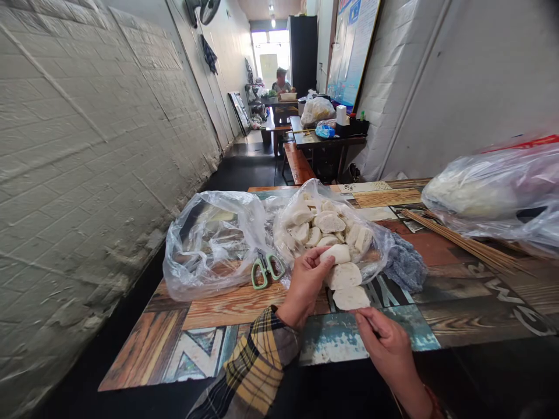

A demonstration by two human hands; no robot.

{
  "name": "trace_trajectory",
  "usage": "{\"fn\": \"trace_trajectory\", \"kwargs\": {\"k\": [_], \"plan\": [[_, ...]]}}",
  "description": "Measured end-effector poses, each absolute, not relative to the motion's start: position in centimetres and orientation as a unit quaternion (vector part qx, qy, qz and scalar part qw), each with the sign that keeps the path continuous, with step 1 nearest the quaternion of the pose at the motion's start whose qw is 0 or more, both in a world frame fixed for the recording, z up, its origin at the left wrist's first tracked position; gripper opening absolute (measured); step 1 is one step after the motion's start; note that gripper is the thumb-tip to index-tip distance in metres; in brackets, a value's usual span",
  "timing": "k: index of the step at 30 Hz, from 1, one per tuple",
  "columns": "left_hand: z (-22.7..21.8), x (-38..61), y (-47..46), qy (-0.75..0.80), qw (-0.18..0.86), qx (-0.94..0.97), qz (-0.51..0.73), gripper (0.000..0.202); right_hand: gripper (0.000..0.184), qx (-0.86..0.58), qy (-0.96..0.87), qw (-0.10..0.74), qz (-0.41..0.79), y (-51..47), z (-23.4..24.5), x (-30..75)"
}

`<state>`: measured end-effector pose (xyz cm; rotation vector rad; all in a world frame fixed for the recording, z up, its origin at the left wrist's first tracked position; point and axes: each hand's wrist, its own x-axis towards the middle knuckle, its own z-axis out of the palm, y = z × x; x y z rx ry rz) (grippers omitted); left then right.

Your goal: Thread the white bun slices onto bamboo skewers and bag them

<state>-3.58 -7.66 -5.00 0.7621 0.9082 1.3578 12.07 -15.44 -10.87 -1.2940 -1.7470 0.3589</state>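
My left hand pinches a pale, spongy-looking food slice between thumb and fingers. Two more pale slices hang in a row below it, towards my right hand. The fingers of that hand are closed at the lowest slice's edge, on what looks like a thin skewer, mostly hidden by slices and fingers. Just behind my left hand, an open clear plastic bag holds many similar slices. Green-handled scissors lie to the left of that hand.
Another clear plastic bag lies at left on the patterned table. A grey-blue cloth sits right of the slices. Bamboo skewers and a filled bag are at right. Farther back, a person sits at another table.
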Motion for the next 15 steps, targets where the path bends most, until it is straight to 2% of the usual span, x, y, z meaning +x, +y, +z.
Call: {"fn": "trace_trajectory", "kwargs": {"k": [9, 15], "plan": [[-5.0, -3.3, -7.8, 0.391, 0.621, 0.334, 0.592, 0.037, 0.037, -0.547, -0.669, 0.451, 0.223, -15.4, -10.8, 12.1], [-4.2, -4.1, -7.9, 0.363, 0.672, 0.295, 0.574, 0.052, 0.039, -0.554, -0.637, 0.449, 0.291, -15.6, -11.6, 12.4]]}}
